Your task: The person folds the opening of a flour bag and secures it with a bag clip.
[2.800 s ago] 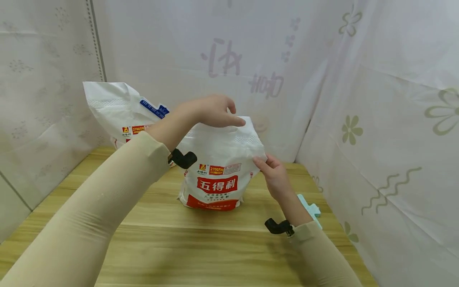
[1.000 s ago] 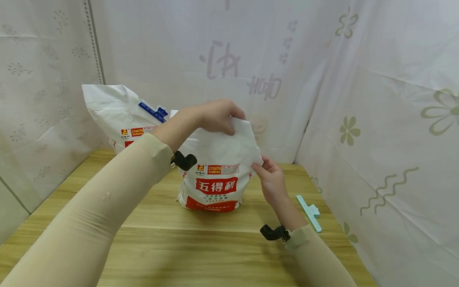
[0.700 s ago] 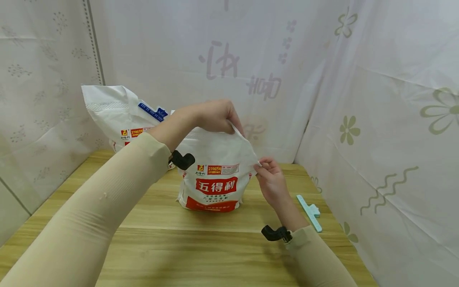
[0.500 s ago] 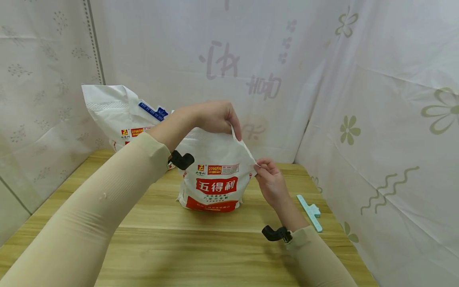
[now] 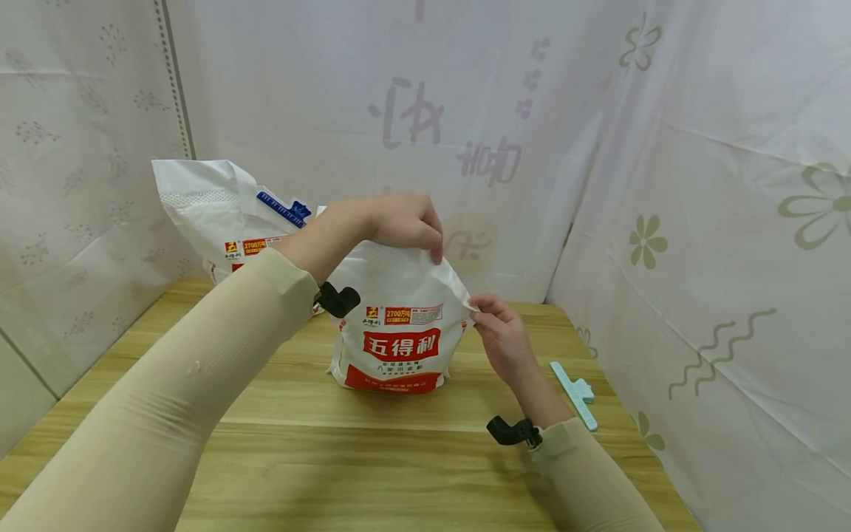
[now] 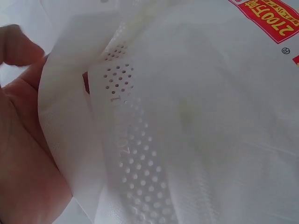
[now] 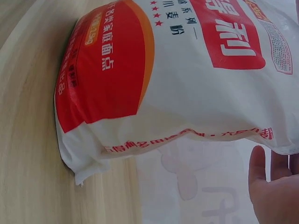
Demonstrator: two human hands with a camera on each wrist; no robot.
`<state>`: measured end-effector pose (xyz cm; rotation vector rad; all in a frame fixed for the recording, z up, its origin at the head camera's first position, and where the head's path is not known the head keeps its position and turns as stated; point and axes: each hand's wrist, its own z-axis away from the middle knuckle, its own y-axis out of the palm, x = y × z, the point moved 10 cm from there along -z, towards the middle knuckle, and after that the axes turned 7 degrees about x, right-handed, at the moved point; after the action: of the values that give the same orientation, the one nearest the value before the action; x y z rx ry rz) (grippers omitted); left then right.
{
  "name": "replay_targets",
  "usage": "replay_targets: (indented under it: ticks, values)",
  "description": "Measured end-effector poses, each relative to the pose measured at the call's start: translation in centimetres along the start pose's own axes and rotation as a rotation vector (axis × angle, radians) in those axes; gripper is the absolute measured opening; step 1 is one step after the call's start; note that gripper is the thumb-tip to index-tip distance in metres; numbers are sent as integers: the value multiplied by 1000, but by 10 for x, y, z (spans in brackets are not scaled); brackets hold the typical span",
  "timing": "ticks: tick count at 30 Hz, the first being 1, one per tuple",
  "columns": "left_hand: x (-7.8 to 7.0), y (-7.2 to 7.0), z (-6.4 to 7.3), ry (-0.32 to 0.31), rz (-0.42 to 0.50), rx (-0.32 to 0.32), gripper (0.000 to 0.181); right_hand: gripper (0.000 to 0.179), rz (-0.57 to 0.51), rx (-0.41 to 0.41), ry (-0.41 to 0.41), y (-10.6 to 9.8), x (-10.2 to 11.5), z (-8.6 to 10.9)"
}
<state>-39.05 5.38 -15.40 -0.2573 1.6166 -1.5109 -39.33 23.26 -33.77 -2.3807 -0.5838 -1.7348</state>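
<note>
A white flour bag (image 5: 402,295) with red printing stands upright on the wooden table. Its top edge is folded over and slopes down to the right. My left hand (image 5: 405,220) reaches across from the left and holds this top edge, fingers bent down over it. In the left wrist view, the left hand (image 6: 25,154) lies against the white top flap, beside a band of small holes; part of its fingers is hidden behind the flap. My right hand (image 5: 505,336) pinches the bag's upper right corner between thumb and fingers.
Behind on the left stands a second white flour bag (image 5: 202,199), with a blue bag clip (image 5: 282,207) across its upper part. A light green bag clip (image 5: 575,395) lies on the table (image 5: 372,458) right of my right hand. Patterned white curtains surround the table.
The bag's top edge has been folded down on the right, where it stood up before. My left hand has shifted slightly lower along it; my right hand has regripped the corner.
</note>
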Motion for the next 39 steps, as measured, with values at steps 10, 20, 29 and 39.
replay_targets:
  ticks: [10, 20, 29, 39]
  values:
    - [-13, 3, -13, 19, -218, -141, 40, 18, 87, -112, 62, -5, 2, -4]
    - [-14, 8, -13, -58, -312, -147, 28, 24, 296, -55, 82, 1, 12, -19]
    - [-15, 16, -15, -85, -418, -66, 16, 39, 397, -50, 74, 2, 19, -23]
    - [-21, 21, -13, -24, -488, -103, 17, 33, 455, -70, 58, 2, 27, -25]
